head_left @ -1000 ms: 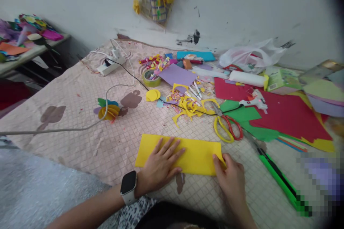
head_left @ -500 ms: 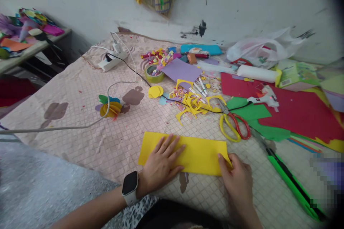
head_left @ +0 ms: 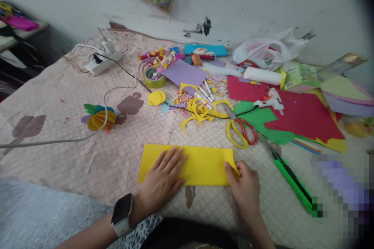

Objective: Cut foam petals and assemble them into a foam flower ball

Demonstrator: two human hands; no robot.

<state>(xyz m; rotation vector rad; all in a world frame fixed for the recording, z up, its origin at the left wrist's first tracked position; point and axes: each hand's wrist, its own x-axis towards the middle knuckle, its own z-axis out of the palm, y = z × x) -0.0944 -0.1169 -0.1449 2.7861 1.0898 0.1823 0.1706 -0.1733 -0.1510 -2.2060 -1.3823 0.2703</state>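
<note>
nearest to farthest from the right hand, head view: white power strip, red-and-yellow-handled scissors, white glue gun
1. Red-and-yellow-handled scissors, straight ahead
2. White glue gun, beyond, slightly right
3. White power strip, far left

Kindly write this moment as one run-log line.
left hand: flat on yellow sheet | right hand: pinching sheet's right end | scissors: on table, untouched

Soft, flat, rather dim light covers the bench [head_left: 67, 93]; its source cannot be told. Shadows are faint, the yellow sheet [head_left: 204, 167] reads bright, and a pale sheen sits on the plastic bag [head_left: 271, 48]. Mild blur softens the paper scraps [head_left: 201, 110]. Towards the bench's right side the view darkens and blurs; coarse pixelation masks 1 purple item [head_left: 341, 183] there.
</note>
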